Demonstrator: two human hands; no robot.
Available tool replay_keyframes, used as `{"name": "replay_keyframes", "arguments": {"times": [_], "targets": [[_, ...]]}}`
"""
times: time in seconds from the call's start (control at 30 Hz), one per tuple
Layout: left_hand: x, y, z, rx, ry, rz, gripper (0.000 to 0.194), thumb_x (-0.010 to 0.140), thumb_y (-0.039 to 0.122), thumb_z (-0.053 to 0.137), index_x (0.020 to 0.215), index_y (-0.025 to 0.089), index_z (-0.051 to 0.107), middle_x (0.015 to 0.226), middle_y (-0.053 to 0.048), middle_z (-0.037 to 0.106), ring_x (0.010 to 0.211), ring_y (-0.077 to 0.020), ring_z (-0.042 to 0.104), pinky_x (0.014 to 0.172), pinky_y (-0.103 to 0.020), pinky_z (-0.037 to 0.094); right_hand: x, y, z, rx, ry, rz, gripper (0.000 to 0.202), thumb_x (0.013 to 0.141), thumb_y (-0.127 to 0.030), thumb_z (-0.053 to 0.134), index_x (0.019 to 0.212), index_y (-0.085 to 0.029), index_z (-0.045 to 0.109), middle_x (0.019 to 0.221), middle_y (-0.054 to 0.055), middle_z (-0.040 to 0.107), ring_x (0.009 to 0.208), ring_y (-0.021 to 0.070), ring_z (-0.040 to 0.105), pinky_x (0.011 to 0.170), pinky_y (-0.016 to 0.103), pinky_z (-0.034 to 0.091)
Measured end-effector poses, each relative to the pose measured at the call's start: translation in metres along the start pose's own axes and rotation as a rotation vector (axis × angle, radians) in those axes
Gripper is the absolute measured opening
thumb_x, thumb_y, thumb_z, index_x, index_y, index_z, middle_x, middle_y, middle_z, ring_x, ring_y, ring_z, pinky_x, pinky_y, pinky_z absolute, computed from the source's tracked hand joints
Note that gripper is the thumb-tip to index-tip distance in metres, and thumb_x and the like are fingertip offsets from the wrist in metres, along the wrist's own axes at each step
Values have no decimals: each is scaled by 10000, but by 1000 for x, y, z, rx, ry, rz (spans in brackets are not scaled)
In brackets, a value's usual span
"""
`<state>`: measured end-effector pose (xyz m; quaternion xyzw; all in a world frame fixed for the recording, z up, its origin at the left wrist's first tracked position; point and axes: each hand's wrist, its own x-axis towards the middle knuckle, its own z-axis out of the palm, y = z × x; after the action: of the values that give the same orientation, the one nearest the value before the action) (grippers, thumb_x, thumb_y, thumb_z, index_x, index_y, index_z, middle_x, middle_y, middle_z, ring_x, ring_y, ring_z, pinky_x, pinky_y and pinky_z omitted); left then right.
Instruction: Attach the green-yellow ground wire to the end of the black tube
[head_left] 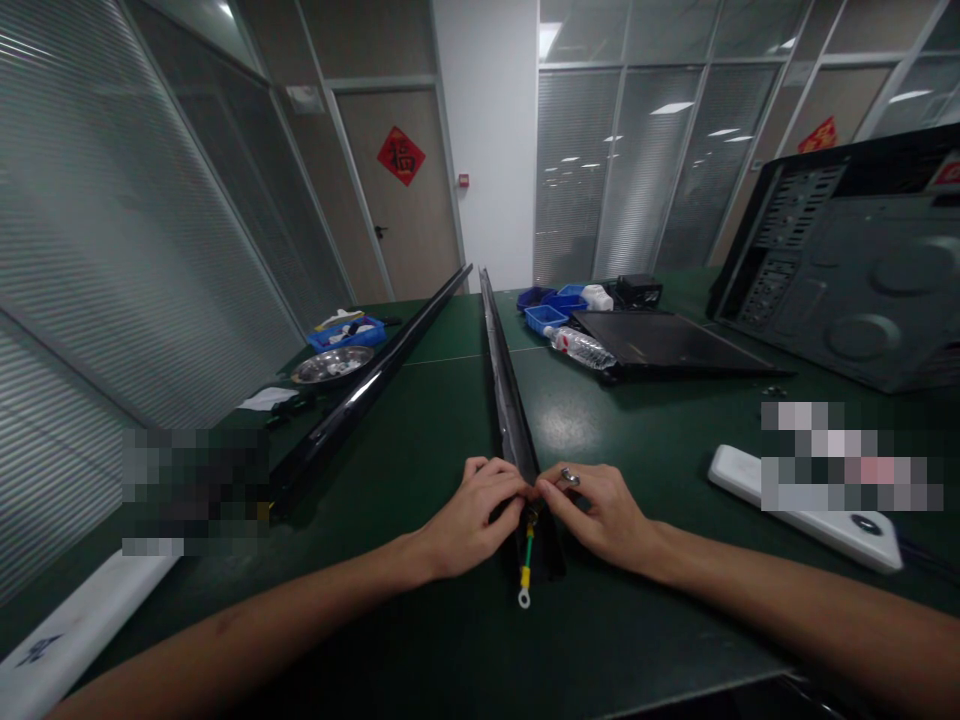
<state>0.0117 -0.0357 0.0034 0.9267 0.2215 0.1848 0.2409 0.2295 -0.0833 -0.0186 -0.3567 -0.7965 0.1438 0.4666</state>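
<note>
A long black channel-shaped rail lies lengthwise on the green table, its near end between my hands. From that end a short green wire with yellow sleeves and a metal ring terminal hangs toward me. My left hand rests at the rail's left side, thumb and fingers drawn together near the wire's upper end. Opposite it, my right hand, with a ring on one finger, is pinched at the same spot. The fingertips of both hands nearly meet, and whatever small part they hold is hidden.
Another black rail lies to the left, beside a metal dish and a blue tray. On the right are a plastic bottle, a black panel, a metal computer case and a white device.
</note>
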Motion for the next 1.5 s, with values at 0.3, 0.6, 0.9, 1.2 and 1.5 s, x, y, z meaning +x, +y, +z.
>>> {"name": "replay_keyframes", "arguments": {"times": [0.3, 0.6, 0.9, 1.2, 1.5], "targets": [[-2, -2, 1, -1, 33, 12, 186, 1026, 156, 441, 1088, 212, 606, 1083, -38, 670, 1092, -223, 566, 1008, -400, 308, 0, -1, 1, -32, 52, 7, 198, 1018, -205, 556, 934, -139, 722, 762, 33, 717, 609, 129, 651, 603, 241, 495], [-3, -5, 3, -9, 56, 13, 195, 1017, 129, 458, 1099, 225, 607, 1117, -23, 677, 1126, -210, 574, 1026, -394, 300, 0, -2, 0, 16, 72, 4, 183, 1000, -176, 575, 1066, -168, 745, 951, 47, 798, 712, 139, 740, 662, 235, 568], [-3, -4, 3, 7, 55, 13, 198, 1018, 140, 453, 1097, 227, 612, 1120, -21, 686, 1138, -211, 581, 1042, -406, 303, 0, 0, 0, -13, 81, -13, 201, 994, -164, 572, 1118, -161, 731, 869, 27, 778, 621, 107, 687, 637, 204, 557], [-2, -4, 4, 22, 72, 17, 187, 1013, 142, 442, 1052, 212, 611, 1067, -37, 688, 1068, -214, 593, 1018, -409, 320, 1, -2, 0, 21, 21, 0, 182, 1030, -191, 544, 1112, -156, 704, 962, 54, 770, 786, 143, 729, 757, 235, 566], [-2, -5, 5, 27, 63, 15, 161, 1016, 142, 449, 1003, 201, 598, 1025, -37, 671, 1048, -214, 590, 1004, -409, 319, 3, -2, -1, 27, -34, -20, 224, 1054, -225, 504, 945, -149, 684, 819, 33, 696, 718, 139, 668, 714, 240, 537]]}}
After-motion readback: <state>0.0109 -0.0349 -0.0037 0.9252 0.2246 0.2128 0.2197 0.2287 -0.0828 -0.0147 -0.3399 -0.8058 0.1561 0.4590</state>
